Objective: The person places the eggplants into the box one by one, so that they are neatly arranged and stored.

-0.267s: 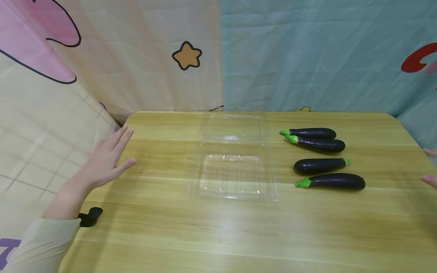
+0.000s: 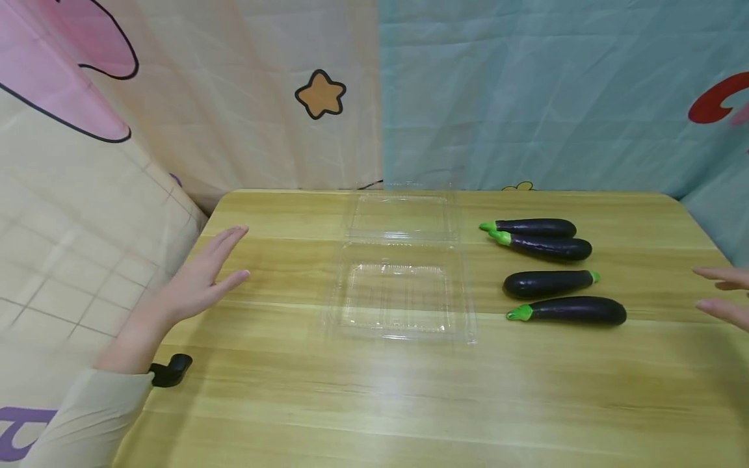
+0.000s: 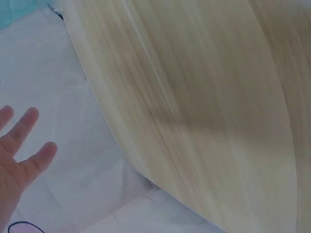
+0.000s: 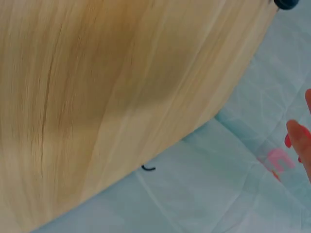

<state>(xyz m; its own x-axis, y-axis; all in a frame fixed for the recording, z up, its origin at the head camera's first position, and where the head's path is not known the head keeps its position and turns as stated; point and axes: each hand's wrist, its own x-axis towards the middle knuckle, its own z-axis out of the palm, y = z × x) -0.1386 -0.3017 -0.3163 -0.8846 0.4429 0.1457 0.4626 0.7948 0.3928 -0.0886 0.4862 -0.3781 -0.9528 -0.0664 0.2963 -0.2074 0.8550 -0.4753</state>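
Note:
My left hand (image 2: 196,279) hovers over the table's left side, fingers straight and thumb spread, holding nothing. At the right edge of the head view my right hand (image 2: 728,292) shows only partly, its fingers extended and touching nothing. Several dark purple eggplants lie on the table's right half: a back pair that touch, the rear eggplant (image 2: 535,227) and the one before it (image 2: 550,248), then a third eggplant (image 2: 547,284) and the nearest eggplant (image 2: 576,311). In the middle lies a clear plastic clamshell box (image 2: 400,335), its lid (image 2: 404,237) folded back towards the curtain.
The wooden table (image 2: 386,403) has rounded back corners. Behind it hangs a printed curtain (image 2: 526,97), close to the back edge. A black strap piece (image 2: 170,370) sticks out at the left wrist.
Both hands have moved inward over the table, the left to the right and the right to the left, where more of it now shows. The eggplants and box have stayed put.

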